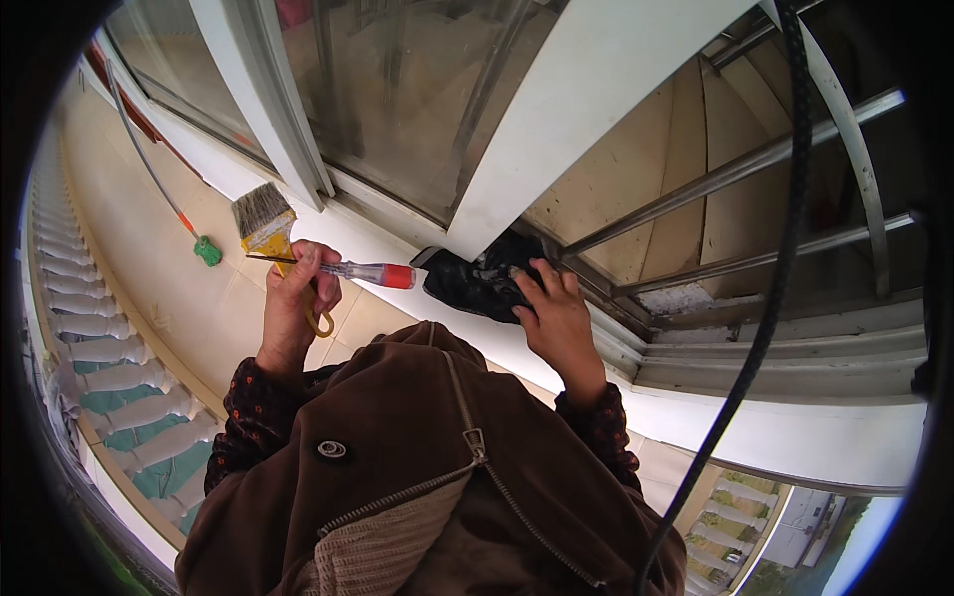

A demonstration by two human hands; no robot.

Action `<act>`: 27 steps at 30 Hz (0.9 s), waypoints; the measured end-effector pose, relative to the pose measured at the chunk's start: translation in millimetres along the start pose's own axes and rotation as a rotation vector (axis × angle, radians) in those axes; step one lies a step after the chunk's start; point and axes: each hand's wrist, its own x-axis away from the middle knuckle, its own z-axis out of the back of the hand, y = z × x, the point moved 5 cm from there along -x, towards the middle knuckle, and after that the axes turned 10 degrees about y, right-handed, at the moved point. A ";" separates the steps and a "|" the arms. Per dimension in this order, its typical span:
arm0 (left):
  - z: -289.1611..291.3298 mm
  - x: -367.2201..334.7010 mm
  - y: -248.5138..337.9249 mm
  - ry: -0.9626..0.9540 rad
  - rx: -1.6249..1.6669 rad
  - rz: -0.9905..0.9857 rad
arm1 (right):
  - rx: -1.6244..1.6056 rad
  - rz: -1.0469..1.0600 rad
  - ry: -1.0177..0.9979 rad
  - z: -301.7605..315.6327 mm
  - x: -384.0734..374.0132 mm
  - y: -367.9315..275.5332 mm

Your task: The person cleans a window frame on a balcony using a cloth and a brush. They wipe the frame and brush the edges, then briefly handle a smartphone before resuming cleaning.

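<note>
Your left fingers (pixel 301 266) hold a brush (pixel 264 216) and screwdriver (pixel 373 273), likely light and stiff: grip the handles. Your right fingers (pixel 534 290), spread, touch the black bundle (pixel 475 285) against the white post (pixel 571 119); it looks soft and slippery, so pinch a fold.

The head view (one wide fisheye) looks steeply down at both nearby hands (pixel 301 281) (pixel 558 326).

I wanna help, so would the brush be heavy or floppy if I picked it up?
The brush is probably light: the left hand holds it plus a screwdriver. Its fine bristles would likely bend; its yellow handle looks stiff.
</note>
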 end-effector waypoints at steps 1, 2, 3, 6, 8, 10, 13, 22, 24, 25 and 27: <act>6.1 -2.3 1.9 0.014 0.014 -0.016 | 0.047 0.053 0.011 -6.9 -0.1 3.3; 12.1 -3.7 1.9 0.036 0.016 -0.006 | -0.013 0.010 -0.014 -13.3 -1.1 9.0; 16.3 -4.5 1.6 0.038 0.024 -0.012 | -0.059 -0.040 -0.041 -16.9 -3.5 12.9; 28.9 -6.0 4.4 0.056 0.030 -0.042 | -0.603 -0.660 0.109 -9.4 -12.6 33.4; 39.3 -4.9 5.7 0.098 0.041 -0.028 | -1.266 -0.721 0.426 16.6 -28.4 37.3; 50.1 -6.9 8.3 0.142 0.066 0.001 | -1.186 -0.689 0.344 16.4 -49.5 32.2; 60.0 -9.4 9.6 0.143 0.044 -0.010 | -1.128 -0.632 0.244 -8.5 -80.5 35.5; 87.7 5.4 -4.3 0.261 -0.008 0.028 | -0.845 -0.239 -0.494 -145.4 -168.0 31.0; 92.3 19.8 -9.2 0.315 -0.013 0.020 | -0.770 -0.147 -0.620 -150.6 -168.4 26.3; 94.5 27.7 -11.5 0.364 -0.041 0.008 | -0.714 -0.067 -0.648 -149.1 -168.4 24.2; 99.9 35.8 -12.5 0.414 -0.043 0.002 | -0.520 0.231 -0.608 -135.8 -162.7 19.8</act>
